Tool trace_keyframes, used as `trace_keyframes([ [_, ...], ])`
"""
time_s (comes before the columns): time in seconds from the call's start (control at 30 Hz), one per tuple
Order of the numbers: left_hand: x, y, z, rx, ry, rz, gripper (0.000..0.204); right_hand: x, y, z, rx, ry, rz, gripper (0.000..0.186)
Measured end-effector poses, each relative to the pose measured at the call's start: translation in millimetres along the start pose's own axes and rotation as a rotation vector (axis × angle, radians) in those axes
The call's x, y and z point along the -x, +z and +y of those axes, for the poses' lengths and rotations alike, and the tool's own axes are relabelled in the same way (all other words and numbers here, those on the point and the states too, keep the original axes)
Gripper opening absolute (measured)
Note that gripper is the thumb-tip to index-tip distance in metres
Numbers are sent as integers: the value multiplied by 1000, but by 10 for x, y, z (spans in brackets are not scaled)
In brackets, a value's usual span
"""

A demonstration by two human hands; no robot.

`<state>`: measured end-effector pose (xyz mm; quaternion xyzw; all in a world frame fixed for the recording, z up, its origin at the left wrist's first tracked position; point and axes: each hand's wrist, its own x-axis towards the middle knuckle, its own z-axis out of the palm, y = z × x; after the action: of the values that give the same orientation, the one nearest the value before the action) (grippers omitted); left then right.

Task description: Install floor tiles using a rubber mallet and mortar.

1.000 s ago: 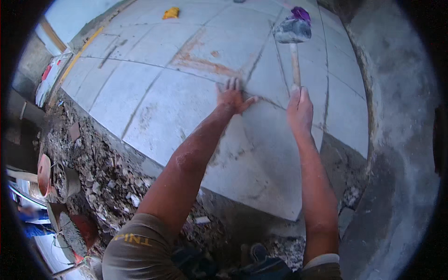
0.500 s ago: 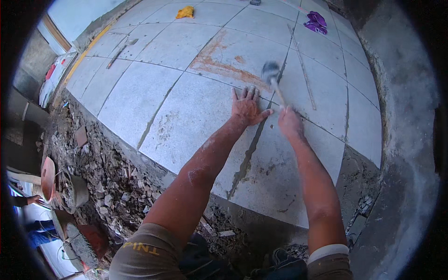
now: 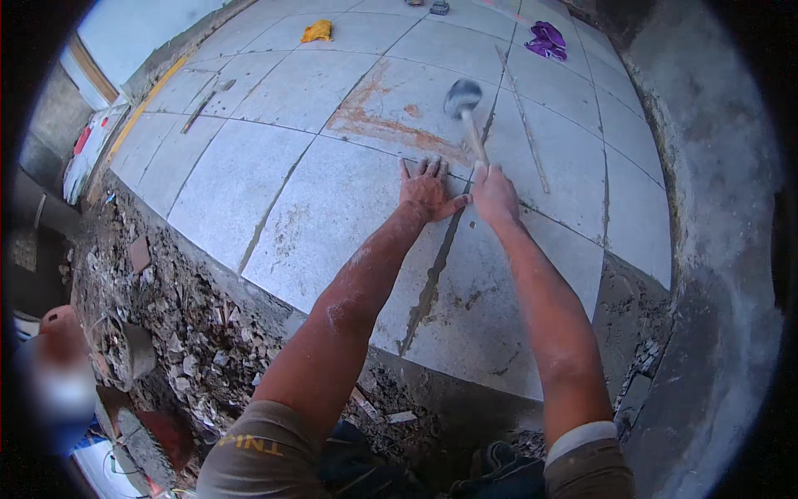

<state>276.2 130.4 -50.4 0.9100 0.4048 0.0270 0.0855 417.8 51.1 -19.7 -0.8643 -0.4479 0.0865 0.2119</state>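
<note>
Compared with 1 second ago, the mallet (image 3: 463, 100), gripped in my right hand (image 3: 495, 195), has come leftward over the stained tile (image 3: 407, 87), near my flat, finger-spread left hand (image 3: 426, 195), so I judge the tapping work continues.

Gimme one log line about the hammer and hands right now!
left hand: spread on pale tiled floor | right hand: gripping mallet by its handle | purple bundle: lying farther off
</note>
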Motion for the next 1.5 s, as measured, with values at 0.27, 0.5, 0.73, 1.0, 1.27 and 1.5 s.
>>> trace_keyframes([
  [0.27,-46,-100,-553,-27,9,-44,108,147,205,-285,-234,-156,291,33],
  [0.5,4,93,-559,-28,-5,41,110,17,404,112,-176,-155,232,32],
  [0.73,5,47,-422,-50,-20,36,108,49,131,303,29,-76,33,38],
  [1.0,87,10,-918,55,-8,60,103,1049,-475,-157,-318,-190,155,28],
  [1.27,426,121,-1418,-43,-269,164,87,1184,256,257,-38,-324,51,25],
  [1.5,467,125,-1477,-39,-295,194,85,1142,315,124,-102,-155,-41,27],
])
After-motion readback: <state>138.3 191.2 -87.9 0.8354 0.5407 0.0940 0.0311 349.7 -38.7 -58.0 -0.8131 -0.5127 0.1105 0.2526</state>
